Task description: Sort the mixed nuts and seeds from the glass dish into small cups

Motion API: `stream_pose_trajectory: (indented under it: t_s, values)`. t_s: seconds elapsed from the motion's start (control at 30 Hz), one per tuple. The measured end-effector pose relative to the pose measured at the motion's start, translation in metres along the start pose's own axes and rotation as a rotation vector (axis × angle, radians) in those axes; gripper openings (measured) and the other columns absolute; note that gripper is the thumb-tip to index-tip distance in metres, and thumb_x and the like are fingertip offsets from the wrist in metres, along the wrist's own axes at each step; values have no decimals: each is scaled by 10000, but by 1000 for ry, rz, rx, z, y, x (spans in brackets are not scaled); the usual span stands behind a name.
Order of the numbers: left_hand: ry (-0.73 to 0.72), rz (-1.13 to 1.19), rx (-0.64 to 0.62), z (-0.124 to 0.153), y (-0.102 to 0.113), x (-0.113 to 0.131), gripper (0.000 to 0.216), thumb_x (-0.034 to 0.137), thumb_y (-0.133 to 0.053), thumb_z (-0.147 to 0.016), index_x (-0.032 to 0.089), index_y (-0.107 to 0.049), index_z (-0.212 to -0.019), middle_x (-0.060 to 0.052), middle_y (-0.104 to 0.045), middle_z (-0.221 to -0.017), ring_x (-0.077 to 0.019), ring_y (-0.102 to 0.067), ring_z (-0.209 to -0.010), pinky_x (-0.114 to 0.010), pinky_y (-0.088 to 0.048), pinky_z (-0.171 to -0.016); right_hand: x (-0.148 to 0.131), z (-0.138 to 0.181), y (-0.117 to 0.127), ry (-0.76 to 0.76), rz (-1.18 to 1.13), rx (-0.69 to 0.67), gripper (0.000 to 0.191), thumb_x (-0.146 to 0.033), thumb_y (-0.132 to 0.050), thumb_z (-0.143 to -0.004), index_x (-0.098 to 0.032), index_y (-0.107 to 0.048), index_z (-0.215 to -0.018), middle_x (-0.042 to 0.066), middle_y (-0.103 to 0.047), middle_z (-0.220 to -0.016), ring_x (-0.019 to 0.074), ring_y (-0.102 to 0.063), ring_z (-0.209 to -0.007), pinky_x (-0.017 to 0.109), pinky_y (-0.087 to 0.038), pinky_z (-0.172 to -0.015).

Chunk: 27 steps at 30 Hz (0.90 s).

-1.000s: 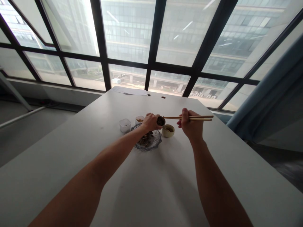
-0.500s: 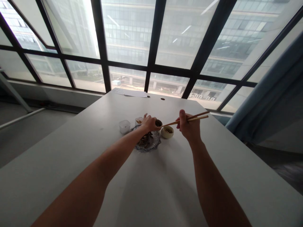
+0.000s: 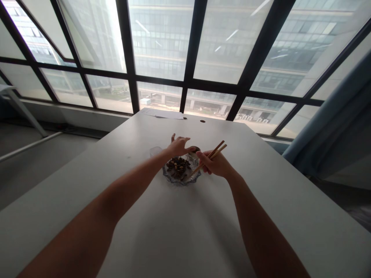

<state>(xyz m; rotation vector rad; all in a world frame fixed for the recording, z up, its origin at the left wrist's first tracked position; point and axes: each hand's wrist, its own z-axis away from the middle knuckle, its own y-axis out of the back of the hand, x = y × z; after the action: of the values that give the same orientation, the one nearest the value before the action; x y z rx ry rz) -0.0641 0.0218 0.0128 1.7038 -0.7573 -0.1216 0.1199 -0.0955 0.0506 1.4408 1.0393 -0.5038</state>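
Note:
A clear glass dish point(image 3: 174, 179) with dark seeds and nuts point(image 3: 177, 167) sits mid-table. My right hand point(image 3: 215, 163) is closed on a pair of wooden chopsticks point(image 3: 213, 152), their tips pointing down-left at the dish's right rim. My left hand point(image 3: 179, 145) reaches past the dish's far side, fingers spread, its fingertips at a small dark cup point(image 3: 194, 149) behind the dish. I cannot tell whether it still grips the cup. A small clear container point(image 3: 154, 151) is partly hidden behind my left forearm.
The grey table point(image 3: 185, 227) runs toward a wall of dark-framed windows point(image 3: 188, 65). Papers point(image 3: 162, 113) lie at its far edge, beside a round hole point(image 3: 202, 121). A blue curtain point(image 3: 339, 116) hangs at the right.
My right hand swung the chopsticks from level above the small bowls down to the glass dish. My left hand lowered the dark cup behind the dish and spread its fingers.

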Motion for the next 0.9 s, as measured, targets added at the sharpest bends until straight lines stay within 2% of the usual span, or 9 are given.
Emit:
stream_pose_trajectory:
  t_s: [0.07,0.17,0.23,0.33,0.47,0.6,0.7,0.9]
  values:
    - [-23,44,121,20,11,-14,586,539,-497,-934,177,-524,-1394,-135,-588,-1426,-270,-469,-1386,-537,-32,-1236,5,-3,-8,17,17,13,535,-683,-616,-822,-188,-616,-616,10,-605,-457,116,-535,-365,212,-403,-373]
    - [33,73,302,56,22,-43,508,527,-507,-939,201,-571,-1323,-111,-614,-1398,-260,-512,-1345,-523,-97,-1236,8,-6,-15,58,32,113,546,-702,-619,-811,-192,-618,-616,26,-638,-507,128,-571,-417,214,-422,-396]
    - [91,80,393,77,23,-65,475,519,-494,-947,196,-588,-1282,-116,-625,-1380,-266,-529,-1326,-529,-157,-1223,7,-7,-15,86,19,203,592,-738,-577,-819,-188,-602,-599,40,-634,-510,130,-563,-421,220,-415,-392]
    - [138,108,450,101,14,-93,527,550,-491,-934,163,-575,-1282,-147,-609,-1386,-292,-518,-1334,-516,-282,-1181,4,-5,-10,117,5,314,630,-758,-521,-845,-183,-596,-599,46,-616,-499,125,-537,-410,227,-408,-389]
    - [175,214,441,119,-7,-115,683,624,-520,-886,130,-496,-1358,-195,-556,-1417,-317,-499,-1349,-499,-376,-1140,6,-3,-6,115,29,242,610,-732,-524,-865,-177,-616,-630,41,-611,-500,130,-535,-415,236,-412,-395]
    - [232,316,386,129,-20,-121,842,672,-605,-804,128,-424,-1420,-223,-518,-1441,-343,-559,-1278,-518,-434,-1089,11,-3,-7,124,110,148,585,-706,-555,-863,-182,-610,-608,38,-605,-503,136,-534,-446,246,-419,-431]
    - [240,347,329,132,-21,-119,910,678,-632,-776,114,-393,-1448,-235,-509,-1451,-354,-580,-1250,-521,-452,-1065,11,-3,-8,104,136,123,593,-707,-547,-865,-186,-595,-584,40,-606,-499,139,-531,-446,252,-412,-436]
    - [274,331,250,133,-14,-114,929,660,-643,-761,116,-383,-1467,-220,-597,-1351,-361,-593,-1236,-517,-461,-1043,9,-2,-8,82,128,130,584,-707,-567,-851,-181,-616,-602,50,-620,-504,147,-550,-445,256,-418,-433]
